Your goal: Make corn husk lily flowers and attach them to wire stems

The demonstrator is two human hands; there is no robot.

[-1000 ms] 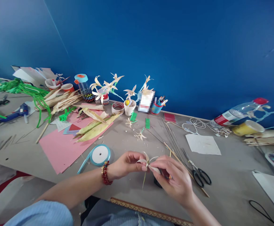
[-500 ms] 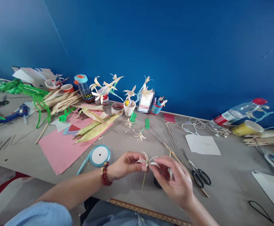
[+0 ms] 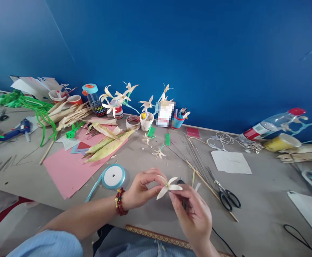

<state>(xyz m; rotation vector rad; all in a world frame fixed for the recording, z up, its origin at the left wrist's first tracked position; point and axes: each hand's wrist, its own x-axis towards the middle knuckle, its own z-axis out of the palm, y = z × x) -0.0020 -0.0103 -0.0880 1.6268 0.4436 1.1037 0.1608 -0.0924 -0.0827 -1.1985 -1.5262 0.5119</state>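
Between my two hands, above the front of the table, is a pale corn husk flower [image 3: 167, 186] with narrow spread petals, its face turned up toward me. My right hand [image 3: 192, 212] pinches it from the right between thumb and fingers. From the left, my left hand [image 3: 145, 188] is closed at the flower's left petals; its fingertips are partly hidden behind them. A dark object [image 3: 182, 182], mostly covered, lies behind my right hand. Left of my hands is a roll of light blue ribbon [image 3: 113, 176]. To the right lie black-handled scissors [image 3: 225, 198] beside a thin wooden stick [image 3: 212, 192].
Pink paper [image 3: 65, 171] and green-yellow corn husks [image 3: 110, 146] spread on the left, with a blue glue gun [image 3: 19, 130] farther out. Finished husk flowers [image 3: 122, 96] and cups stand along the blue wall. Thin wires [image 3: 196, 157], white paper [image 3: 231, 162] and a plastic bottle [image 3: 275, 123] are on the right.
The flower has turned, so its open face and spread petals now show; its stem no longer does. My right hand has shifted slightly down and left.
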